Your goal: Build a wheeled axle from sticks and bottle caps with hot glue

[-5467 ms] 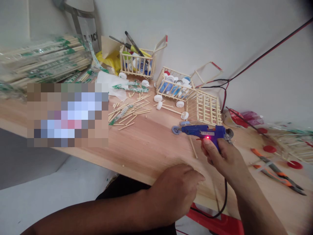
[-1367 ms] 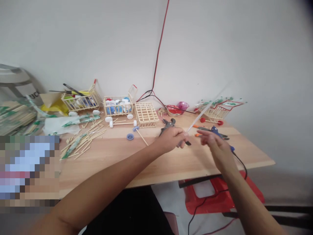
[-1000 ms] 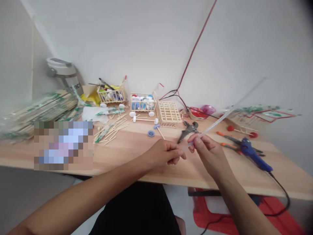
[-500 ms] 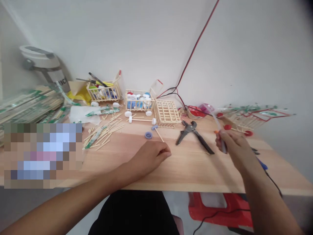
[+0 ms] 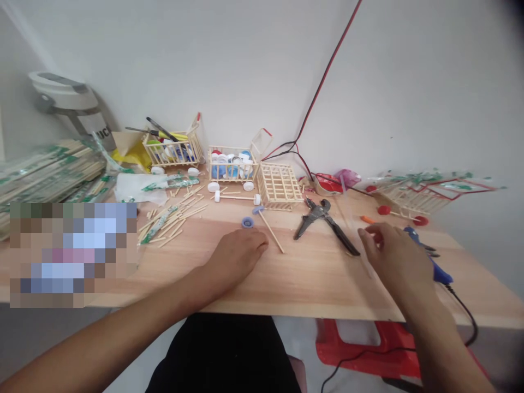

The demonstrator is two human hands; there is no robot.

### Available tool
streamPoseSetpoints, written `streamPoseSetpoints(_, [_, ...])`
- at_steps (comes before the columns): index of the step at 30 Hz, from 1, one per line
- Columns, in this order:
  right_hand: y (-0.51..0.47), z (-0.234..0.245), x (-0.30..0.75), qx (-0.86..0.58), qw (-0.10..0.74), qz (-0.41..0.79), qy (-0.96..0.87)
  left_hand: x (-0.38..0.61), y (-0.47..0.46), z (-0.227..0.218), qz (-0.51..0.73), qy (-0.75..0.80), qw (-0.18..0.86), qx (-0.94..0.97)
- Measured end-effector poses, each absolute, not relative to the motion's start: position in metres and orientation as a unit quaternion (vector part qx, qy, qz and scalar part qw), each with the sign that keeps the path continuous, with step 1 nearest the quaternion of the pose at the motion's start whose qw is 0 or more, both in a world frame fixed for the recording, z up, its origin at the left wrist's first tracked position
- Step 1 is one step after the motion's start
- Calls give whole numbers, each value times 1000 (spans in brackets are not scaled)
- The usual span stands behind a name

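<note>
My left hand point(image 5: 239, 254) rests on the table with fingers curled in; nothing shows in them. Beside its fingertips lies a thin wooden stick point(image 5: 272, 232) with a blue bottle cap point(image 5: 258, 209) on its far end. Another blue cap point(image 5: 248, 222) sits just beyond the knuckles. My right hand point(image 5: 388, 254) is over the right side of the table, thumb and fingers apart. To its left a translucent glue stick point(image 5: 350, 218) lies on the wood. A blue glue gun point(image 5: 442, 273), partly hidden, is right of this hand. Black-handled pliers point(image 5: 325, 221) lie between both hands.
Small stick-built carts point(image 5: 233, 166) with cap wheels stand along the wall, near a stick grid basket point(image 5: 280, 185). Cut sticks point(image 5: 176, 224) are scattered at left beside bundled sticks point(image 5: 49, 169). An orange piece point(image 5: 367, 219) lies by my right hand. A red stool point(image 5: 368, 349) is below.
My right hand has let go of the glue stick, which now lies on the table. My left hand has moved slightly left, away from the wooden stick.
</note>
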State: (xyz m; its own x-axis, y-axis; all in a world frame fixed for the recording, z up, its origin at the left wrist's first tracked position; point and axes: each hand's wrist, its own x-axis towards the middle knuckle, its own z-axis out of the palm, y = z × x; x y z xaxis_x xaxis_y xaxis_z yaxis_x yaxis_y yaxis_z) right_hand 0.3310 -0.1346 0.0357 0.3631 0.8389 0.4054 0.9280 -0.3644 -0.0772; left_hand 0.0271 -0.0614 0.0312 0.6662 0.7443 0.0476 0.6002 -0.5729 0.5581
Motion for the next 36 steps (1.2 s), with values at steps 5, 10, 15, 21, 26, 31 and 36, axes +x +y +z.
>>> streamPoseSetpoints(5, [-107, 47, 249, -680, 179, 76, -707, 10, -55, 33, 179, 425, 216, 860])
streamPoseSetpoints(10, [-78, 38, 204, -694, 62, 87, -712, -9, -39, 31, 227, 480, 174, 829])
streamPoseSetpoints(15, [-73, 36, 209, -671, 36, 105, -733, -10, -27, 20, 189, 458, 136, 858])
streamPoseSetpoints(21, [-84, 46, 225, -617, 143, 107, -766, 0, -17, 7, 202, 422, 130, 874])
streamPoseSetpoints(26, [-72, 47, 214, -582, 267, 211, -739, 5, -14, 5, 232, 425, 149, 862])
streamPoseSetpoints(31, [-53, 31, 197, -563, 410, 235, -678, 6, -14, 4, 241, 434, 174, 850])
streamPoseSetpoints(36, [-48, 18, 196, -565, 405, 187, -694, 4, -16, 0, 255, 419, 186, 851])
